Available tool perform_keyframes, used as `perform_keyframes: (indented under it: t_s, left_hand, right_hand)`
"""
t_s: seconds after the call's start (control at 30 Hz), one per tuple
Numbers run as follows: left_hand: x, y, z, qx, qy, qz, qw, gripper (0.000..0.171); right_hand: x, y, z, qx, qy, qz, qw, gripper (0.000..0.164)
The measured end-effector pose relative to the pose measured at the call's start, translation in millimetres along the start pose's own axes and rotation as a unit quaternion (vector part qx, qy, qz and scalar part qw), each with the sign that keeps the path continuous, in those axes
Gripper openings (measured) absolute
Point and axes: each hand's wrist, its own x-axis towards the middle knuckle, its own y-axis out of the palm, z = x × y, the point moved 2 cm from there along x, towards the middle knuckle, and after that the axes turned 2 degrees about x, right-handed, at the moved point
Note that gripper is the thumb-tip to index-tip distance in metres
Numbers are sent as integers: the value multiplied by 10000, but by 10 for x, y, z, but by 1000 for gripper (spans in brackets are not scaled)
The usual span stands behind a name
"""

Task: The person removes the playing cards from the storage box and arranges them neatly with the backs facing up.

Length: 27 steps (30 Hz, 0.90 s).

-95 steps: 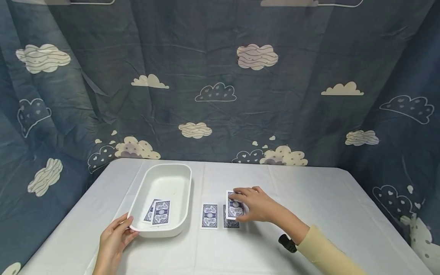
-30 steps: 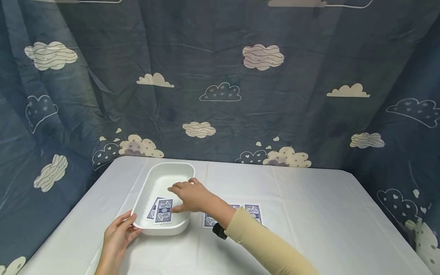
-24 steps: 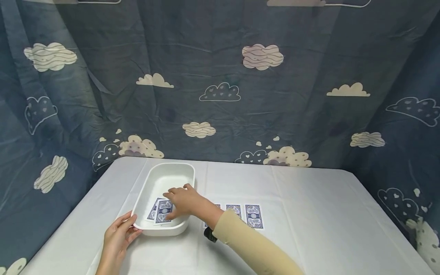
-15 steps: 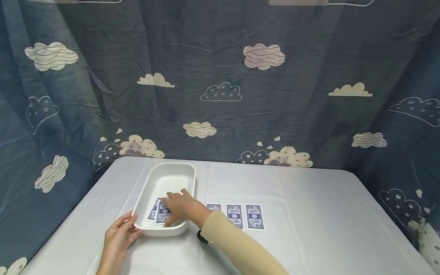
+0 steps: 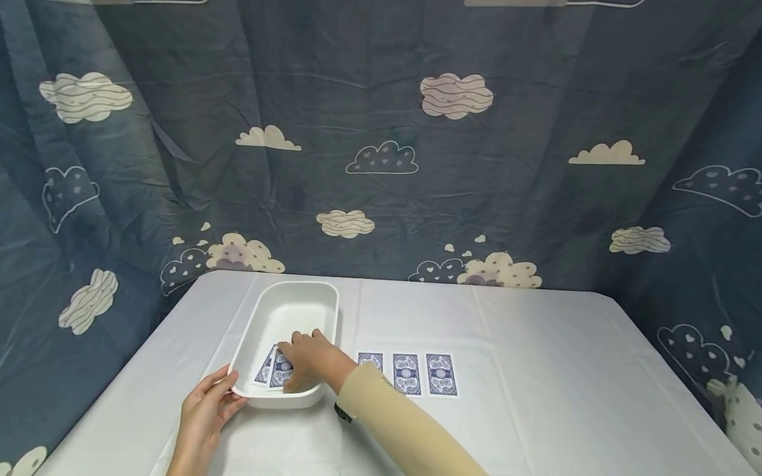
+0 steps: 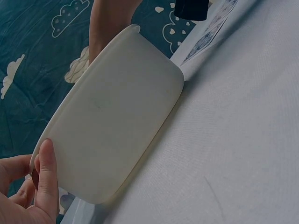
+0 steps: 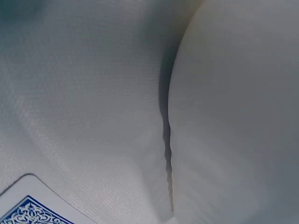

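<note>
My left hand [image 5: 202, 413] pinches the near left corner of a white plastic tub [image 5: 329, 301], thumb on the rim. In the left wrist view, the left hand [image 6: 35, 186] holds that corner with fingers and thumb. My right hand [image 5: 309, 360] is down inside the tub, fingers and thumb curled over the edges of a blue-backed playing card [image 5: 278, 373]. Another playing card [image 5: 262, 370] lies partly under it, fanned to the left. The right wrist view shows the tub's outer wall [image 7: 233, 112], with the right hand out of sight.
A row of three blue-backed playing cards lies face down right of the tub: a left card [image 5: 370, 359] partly behind my sleeve, a middle card [image 5: 407, 375] and a right card [image 5: 441, 375]. A white cloth [image 5: 536, 370] covers the table. A cloud-patterned curtain [image 5: 381, 251] hangs behind.
My right hand laid a playing card at the row's right end, then moved left into the tub and lowered onto the upper card there. The left hand stays on the tub's corner.
</note>
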Motion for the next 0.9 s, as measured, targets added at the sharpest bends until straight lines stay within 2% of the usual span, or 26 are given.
perform_keyframes:
  t_s: [0.23,0.37,0.53,0.7,0.9]
  left_hand:
    - [-14,9,-9,-9,-22,114,9999,19]
    - [-20,8,-11,-2,12,72,10000,20]
    - [-21,9,6,-72,-19,37,10000,24]
    - [-32,7,9,-97,-8,78,9999,23]
    - [-34,7,-25,-80,-46,73,9999,21]
  right_hand:
    - [-22,-7,4,-214,-32,-2,9998,81]
    - [-23,-7,6,-385,-97,-76,9992,81]
    - [-51,-34,-6,-269,-194,-147,9993,78]
    - [-116,-116,-74,-169,-391,-301,9986,73]
    - [-233,-260,-187,-295,-590,-568,9962,68]
